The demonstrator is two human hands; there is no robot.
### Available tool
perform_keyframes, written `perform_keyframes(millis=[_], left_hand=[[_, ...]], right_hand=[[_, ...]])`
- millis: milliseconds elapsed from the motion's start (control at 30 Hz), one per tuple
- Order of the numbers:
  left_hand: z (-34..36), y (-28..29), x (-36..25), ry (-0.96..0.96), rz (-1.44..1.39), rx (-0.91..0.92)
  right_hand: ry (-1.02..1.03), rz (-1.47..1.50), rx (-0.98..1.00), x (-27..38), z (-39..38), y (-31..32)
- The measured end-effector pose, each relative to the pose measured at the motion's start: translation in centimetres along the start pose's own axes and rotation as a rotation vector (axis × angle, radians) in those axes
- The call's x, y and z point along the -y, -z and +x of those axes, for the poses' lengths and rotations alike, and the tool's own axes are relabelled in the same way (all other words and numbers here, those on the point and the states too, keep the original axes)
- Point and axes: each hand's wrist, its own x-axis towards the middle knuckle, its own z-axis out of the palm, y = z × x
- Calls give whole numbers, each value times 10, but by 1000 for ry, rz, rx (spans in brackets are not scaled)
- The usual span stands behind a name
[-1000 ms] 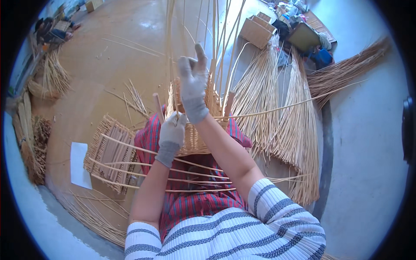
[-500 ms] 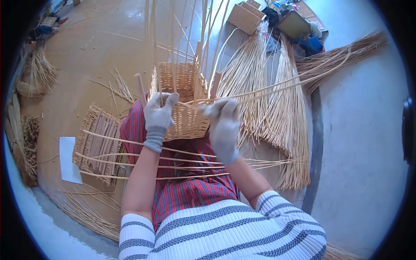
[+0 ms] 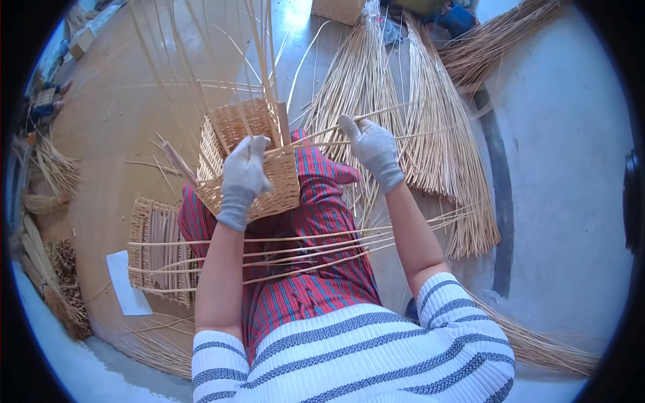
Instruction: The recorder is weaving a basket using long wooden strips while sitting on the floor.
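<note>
A half-woven wicker basket [image 3: 279, 191] rests tilted on my lap, its long upright stakes [image 3: 164, 50] standing up from the rim. Thick wooden sticks [image 3: 283, 124] rise at its corners. My gloved left hand [image 3: 243, 178] is closed at the front rim, around a stake; its fingertips are partly hidden. Off to the right of the basket, my gloved right hand [image 3: 376, 149] pinches a long willow rod [image 3: 312, 137] that runs from the rim out past the hand. Several loose rods [image 3: 299, 252] lie across my lap under both forearms.
Big bundles of pale rods [image 3: 440, 141] spread on the floor to the right, with a browner bundle [image 3: 494, 43] beyond. A woven panel with sticks [image 3: 161, 252] and a white sheet [image 3: 127, 285] lie at left. More rods [image 3: 537, 342] lie at lower right.
My right hand has moved away from the basket to the right, drawing the rod outward. The basket has turned and shifted left, with my left hand still on its rim.
</note>
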Motion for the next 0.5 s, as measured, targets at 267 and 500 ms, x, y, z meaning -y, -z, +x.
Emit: perform_keyframes(millis=[267,500], left_hand=[[9,-20,4,44,-178,-18],[3,-6,-2,117,-61,-78]], right_hand=[[675,452,-244,103,45,7],[435,391,-541,90,66,5]])
